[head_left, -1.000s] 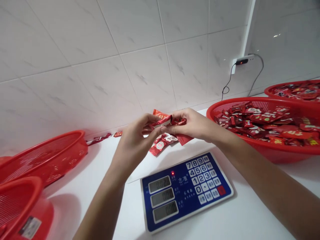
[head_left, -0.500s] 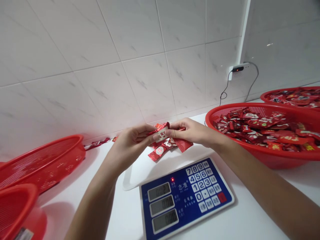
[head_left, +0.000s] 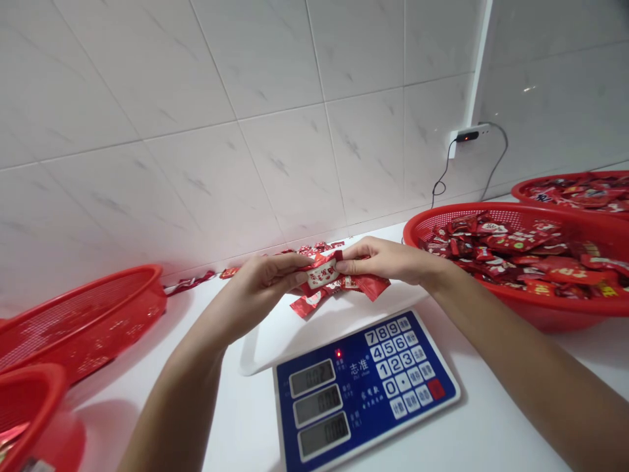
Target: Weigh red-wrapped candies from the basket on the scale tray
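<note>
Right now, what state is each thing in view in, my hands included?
Left hand: closed on the held packet's left end
Right hand: pinching its right end
Held packet: white label facing the camera
Scale: on, red light lit, digits showing
Tray: bearing loose packets, partly hidden
Near right basket: well filled
Rear right basket: well filled, cut off by the frame
Adapter: plugged in, indicator lit

"What stands on the white tabletop (head_left: 442, 440)?"
"A blue-faced scale (head_left: 363, 387), lower centre; a filled red basket (head_left: 540, 318) at right, another filled basket (head_left: 519, 191) behind it."
"And left?"
"Two red baskets (head_left: 122, 318), plus red packets (head_left: 191, 283) near the back edge."
</note>
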`<state>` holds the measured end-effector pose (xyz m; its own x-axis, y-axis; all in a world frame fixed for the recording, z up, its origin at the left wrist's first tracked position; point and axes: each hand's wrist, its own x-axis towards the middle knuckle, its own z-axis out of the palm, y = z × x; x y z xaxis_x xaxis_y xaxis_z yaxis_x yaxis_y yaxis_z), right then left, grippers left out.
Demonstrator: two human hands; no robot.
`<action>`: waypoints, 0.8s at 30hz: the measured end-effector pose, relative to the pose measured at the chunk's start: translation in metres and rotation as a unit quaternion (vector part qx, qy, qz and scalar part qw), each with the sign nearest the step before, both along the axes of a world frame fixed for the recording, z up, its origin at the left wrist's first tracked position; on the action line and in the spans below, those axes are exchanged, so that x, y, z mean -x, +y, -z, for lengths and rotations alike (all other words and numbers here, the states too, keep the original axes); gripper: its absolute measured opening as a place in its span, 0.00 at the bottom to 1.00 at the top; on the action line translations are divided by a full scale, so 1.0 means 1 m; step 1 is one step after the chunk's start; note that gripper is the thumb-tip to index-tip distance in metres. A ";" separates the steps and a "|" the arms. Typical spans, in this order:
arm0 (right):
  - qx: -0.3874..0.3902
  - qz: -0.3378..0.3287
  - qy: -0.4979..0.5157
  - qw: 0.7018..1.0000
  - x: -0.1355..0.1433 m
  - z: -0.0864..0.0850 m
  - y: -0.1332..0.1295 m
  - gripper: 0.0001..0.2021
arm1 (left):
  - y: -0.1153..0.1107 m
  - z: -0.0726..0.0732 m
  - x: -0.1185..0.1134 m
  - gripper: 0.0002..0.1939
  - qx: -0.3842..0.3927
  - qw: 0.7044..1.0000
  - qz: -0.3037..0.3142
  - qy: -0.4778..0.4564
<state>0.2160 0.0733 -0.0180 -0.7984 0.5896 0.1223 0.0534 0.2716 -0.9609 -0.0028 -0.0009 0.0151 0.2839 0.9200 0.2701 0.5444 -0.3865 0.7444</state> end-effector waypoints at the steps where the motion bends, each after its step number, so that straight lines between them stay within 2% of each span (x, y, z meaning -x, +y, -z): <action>1: -0.002 0.000 -0.005 1.000 -0.001 0.000 0.001 0.16 | 0.000 0.000 0.000 0.12 0.000 1.000 -0.001 0.007; 7: -0.024 0.014 -0.017 0.999 -0.002 0.000 0.000 0.17 | 0.000 0.002 0.003 0.15 0.008 1.000 -0.006 0.020; 15: -0.007 0.038 -0.005 0.999 -0.002 -0.004 -0.002 0.10 | 0.001 0.004 -0.003 0.14 0.005 1.000 -0.013 -0.014; 18: -0.004 0.058 0.003 0.998 0.000 -0.004 -0.003 0.10 | 0.003 0.006 -0.003 0.15 0.003 1.000 -0.015 -0.012; 20: -0.002 0.082 0.007 0.997 0.001 -0.004 -0.003 0.11 | 0.004 0.008 -0.001 0.14 -0.031 0.998 -0.046 0.016; 24: 0.019 0.160 0.028 0.986 0.001 -0.004 -0.001 0.11 | 0.008 0.010 0.001 0.12 -0.136 0.971 -0.185 0.065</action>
